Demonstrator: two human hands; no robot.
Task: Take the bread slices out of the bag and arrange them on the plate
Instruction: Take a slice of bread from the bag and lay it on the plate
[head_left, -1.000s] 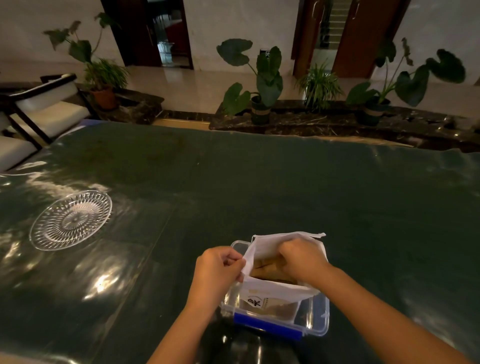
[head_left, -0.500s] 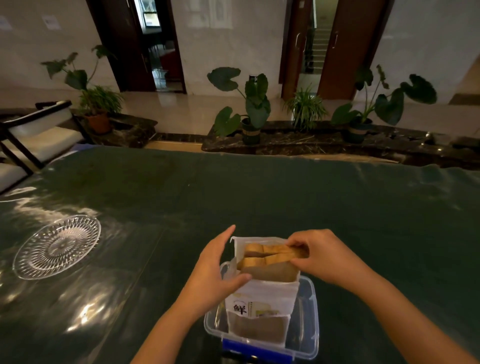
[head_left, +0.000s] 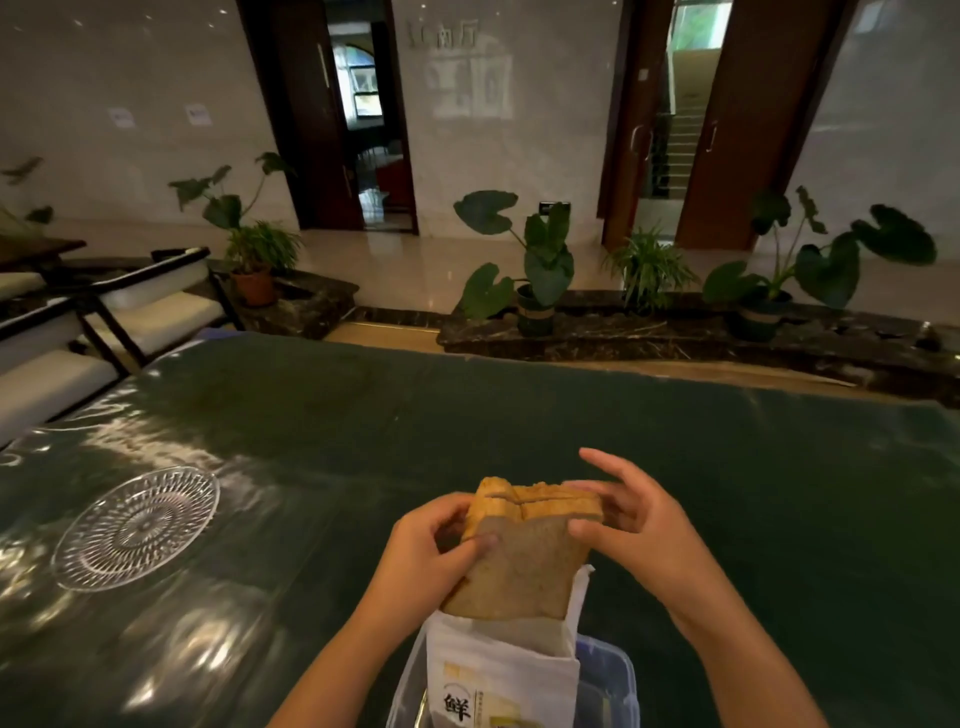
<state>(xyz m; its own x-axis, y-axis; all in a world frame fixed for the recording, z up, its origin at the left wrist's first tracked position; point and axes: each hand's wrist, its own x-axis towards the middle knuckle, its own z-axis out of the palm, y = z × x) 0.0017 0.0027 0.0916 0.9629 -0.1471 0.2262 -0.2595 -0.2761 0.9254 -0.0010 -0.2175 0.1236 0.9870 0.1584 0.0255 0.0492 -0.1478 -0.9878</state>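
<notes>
Brown bread slices (head_left: 524, 561) stand pressed together, lifted most of the way out of a white paper bag (head_left: 501, 670). My left hand (head_left: 426, 551) grips their left edge, thumb across the front face. My right hand (head_left: 631, 525) holds the right top corner between thumb and fingers, with the other fingers spread. The bag stands upright in a clear plastic box (head_left: 618, 680) at the table's near edge. A cut-glass plate (head_left: 136, 526) lies empty on the table to the left, well apart from both hands.
The table (head_left: 519, 415) has a dark green glossy cover. White cushioned chairs (head_left: 130, 317) stand past its left far corner. Potted plants (head_left: 535, 270) line a dark stone ledge beyond the far edge.
The slices have risen from inside the bag to mostly above its mouth. My left hand has left the bag's side and taken hold of the bread. The view has tilted upward.
</notes>
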